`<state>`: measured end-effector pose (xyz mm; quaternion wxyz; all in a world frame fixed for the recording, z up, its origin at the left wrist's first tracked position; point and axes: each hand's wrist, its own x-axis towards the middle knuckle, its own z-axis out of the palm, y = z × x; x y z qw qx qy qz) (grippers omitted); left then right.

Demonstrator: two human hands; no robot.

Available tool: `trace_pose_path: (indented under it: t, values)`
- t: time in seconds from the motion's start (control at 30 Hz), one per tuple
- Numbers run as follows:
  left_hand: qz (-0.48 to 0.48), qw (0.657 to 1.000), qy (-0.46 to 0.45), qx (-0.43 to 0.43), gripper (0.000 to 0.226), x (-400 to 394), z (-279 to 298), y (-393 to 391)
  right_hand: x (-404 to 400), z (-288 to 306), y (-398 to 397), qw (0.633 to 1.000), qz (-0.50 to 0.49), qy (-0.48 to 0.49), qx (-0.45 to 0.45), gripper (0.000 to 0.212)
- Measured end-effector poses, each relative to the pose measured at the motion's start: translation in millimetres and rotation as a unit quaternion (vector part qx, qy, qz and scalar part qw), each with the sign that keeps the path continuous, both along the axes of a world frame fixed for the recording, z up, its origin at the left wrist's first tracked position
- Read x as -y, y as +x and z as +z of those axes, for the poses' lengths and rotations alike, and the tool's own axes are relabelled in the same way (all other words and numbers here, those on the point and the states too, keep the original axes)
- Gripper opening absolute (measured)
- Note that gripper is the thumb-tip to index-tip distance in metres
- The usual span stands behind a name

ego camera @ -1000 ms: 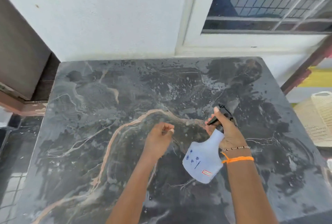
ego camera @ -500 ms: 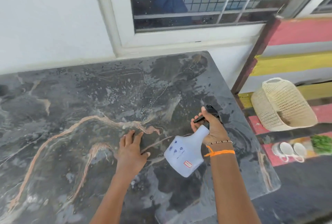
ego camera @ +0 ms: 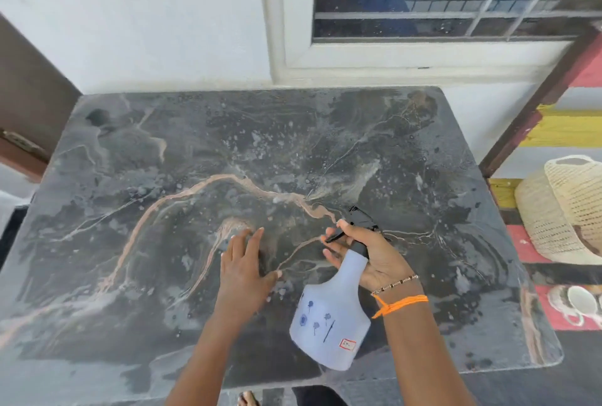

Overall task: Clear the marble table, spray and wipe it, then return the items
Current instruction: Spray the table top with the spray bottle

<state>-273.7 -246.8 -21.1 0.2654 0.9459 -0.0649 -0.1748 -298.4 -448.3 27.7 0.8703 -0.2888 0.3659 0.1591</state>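
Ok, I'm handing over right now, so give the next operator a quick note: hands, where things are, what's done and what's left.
Left hand: open, fingers spread flat on the wet marble table, near its middle.
Right hand: grips the neck of the spray bottle, one finger on the black trigger; the bottle is held tilted above the table's near right part.
Done: no items show on the table top; droplets and wet streaks cover it.
Moved items: the woven basket and white cups sit off to the right.
Left: finish spraying, wipe (no cloth in view), then return the items.
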Motion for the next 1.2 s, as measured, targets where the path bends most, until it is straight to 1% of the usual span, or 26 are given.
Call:
trace_pose_path:
  t: [0.07,0.17,0.27,0.4,0.47,0.57,0.67,0.7,0.77,0.87,0.97,1.07,1.13,1.2]
  values:
    - [0.052,0.999,-0.009,-0.008,0.085,-34,1,-16,-44,0,0,0.997,0.077,-0.005,-0.005,0.032]
    - [0.133,0.991,0.003,-0.028,0.087,-92,0,-43,-117,-2,-4,0.981,0.195,-0.015,-0.008,0.021]
    - [0.201,0.979,0.021,-0.023,0.089,-145,-6,-73,-180,-10,-18,0.964,0.266,-0.023,-0.012,0.02]
    - [0.227,0.972,0.055,-0.003,0.084,-195,-15,-112,-242,-15,-36,0.936,0.349,-0.037,0.005,0.025]
    - [0.218,0.974,0.054,0.006,0.079,-212,-19,-125,-268,-17,-41,0.929,0.362,-0.076,0.003,0.025]
    - [0.183,0.982,0.048,0.023,0.076,-221,-23,-133,-288,-28,-44,0.93,0.333,-0.152,-0.034,0.017]
    - [0.161,0.985,0.05,0.029,0.074,-219,-23,-134,-285,-36,-53,0.948,0.242,-0.202,-0.036,0.019]
    - [0.15,0.987,0.045,0.034,0.074,-215,-23,-132,-278,-35,-57,0.953,0.219,-0.205,-0.021,0.017]
    - [0.117,0.992,0.036,0.039,0.073,-205,-22,-128,-262,-29,-68,0.957,0.211,-0.198,0.012,0.017]
    - [0.038,0.999,0.02,0.033,0.073,-182,-22,-123,-228,-20,-85,0.968,0.177,-0.176,0.022,0.025]
    - [-0.045,0.999,0.001,0.021,0.075,-151,-20,-121,-194,-15,-102,0.97,0.114,-0.213,0.004,0.031]
    - [-0.115,0.993,-0.006,0.005,0.08,-117,-17,-123,-162,-16,-120,0.964,0.031,-0.258,-0.055,0.032]
    - [-0.142,0.99,-0.005,0.002,0.082,-101,-19,-125,-142,-21,-132,0.968,-0.003,-0.235,-0.085,0.031]
    - [-0.169,0.986,-0.004,-0.001,0.081,-84,-19,-129,-122,-24,-146,0.98,-0.008,-0.186,-0.072,0.028]
